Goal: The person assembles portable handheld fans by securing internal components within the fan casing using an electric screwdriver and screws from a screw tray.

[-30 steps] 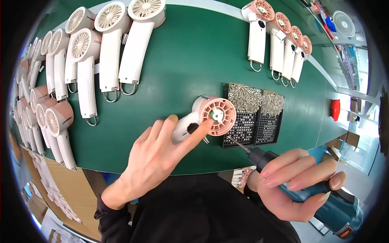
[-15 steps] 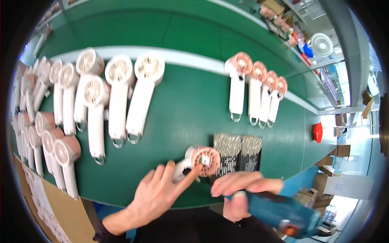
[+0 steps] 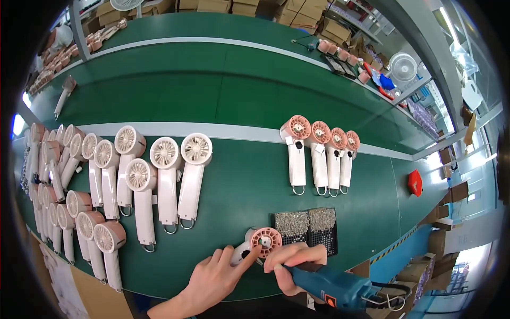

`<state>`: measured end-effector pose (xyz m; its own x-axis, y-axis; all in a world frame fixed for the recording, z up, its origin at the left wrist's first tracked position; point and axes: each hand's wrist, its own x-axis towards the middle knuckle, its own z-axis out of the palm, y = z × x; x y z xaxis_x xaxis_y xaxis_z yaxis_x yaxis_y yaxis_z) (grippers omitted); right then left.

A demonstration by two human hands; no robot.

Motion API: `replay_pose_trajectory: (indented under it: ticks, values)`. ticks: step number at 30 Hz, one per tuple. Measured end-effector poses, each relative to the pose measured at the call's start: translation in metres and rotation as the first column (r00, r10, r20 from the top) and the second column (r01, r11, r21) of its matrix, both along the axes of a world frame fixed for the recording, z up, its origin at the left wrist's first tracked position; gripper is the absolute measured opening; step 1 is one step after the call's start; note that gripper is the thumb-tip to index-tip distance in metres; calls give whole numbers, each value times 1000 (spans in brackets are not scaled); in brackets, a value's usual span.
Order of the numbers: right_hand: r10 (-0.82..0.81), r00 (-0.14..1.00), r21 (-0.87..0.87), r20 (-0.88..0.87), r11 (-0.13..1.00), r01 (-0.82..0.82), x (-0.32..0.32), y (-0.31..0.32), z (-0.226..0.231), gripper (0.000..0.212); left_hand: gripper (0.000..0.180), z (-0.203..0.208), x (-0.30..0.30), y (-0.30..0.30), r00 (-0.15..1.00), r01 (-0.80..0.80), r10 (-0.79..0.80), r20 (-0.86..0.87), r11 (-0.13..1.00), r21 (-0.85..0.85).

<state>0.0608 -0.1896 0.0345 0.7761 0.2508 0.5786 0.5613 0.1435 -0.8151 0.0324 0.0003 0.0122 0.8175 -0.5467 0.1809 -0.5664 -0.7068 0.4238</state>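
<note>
A handheld fan (image 3: 271,245) with a pink open head and white handle lies at the near middle of the green table. My left hand (image 3: 215,274) holds its handle down, with the index finger stretched onto the head beside the hub. My right hand (image 3: 295,263) grips a teal corded electric screwdriver (image 3: 337,287), its front end close to the fan's head; the tip is hidden behind my fingers. Right behind that hand are two black trays (image 3: 333,234) of small metal screws, standing side by side.
Several white fans (image 3: 196,151) with grilles lie in rows on the left. Several open pink-headed fans (image 3: 295,130) lie at the right, heads by a pale rail (image 3: 239,133). A red bin (image 3: 415,183) sits at the far right. Cardboard boxes (image 3: 297,10) stand at the back.
The view has tilted up, so the table sits lower in the picture. My right hand has brought the screwdriver left, closer to the fan's head. My left hand keeps its hold on the fan.
</note>
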Motion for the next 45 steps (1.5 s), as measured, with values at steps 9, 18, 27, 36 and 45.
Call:
replay_pose_trajectory:
  ticks: [9,18,27,36,45]
  values:
    - [-83,986,-113,144,989,99,-6,-7,11,33,61,8,5,-2,999,36,-34,-15,996,84]
    - [51,989,-15,136,999,-49,-12,-23,11,36,66,16,2,-6,995,94,-90,-30,980,176]
    - [-426,904,503,-35,774,384,-20,-53,23,26,57,4,0,-10,995,-60,61,-80,998,11]
    - [-617,779,163,-108,762,626,-11,-89,20,18,52,-6,-10,-14,983,-171,166,-75,983,-64]
    - [-762,630,96,-147,623,776,-13,-96,1,15,55,-9,-21,-15,978,-192,190,-88,981,-17]
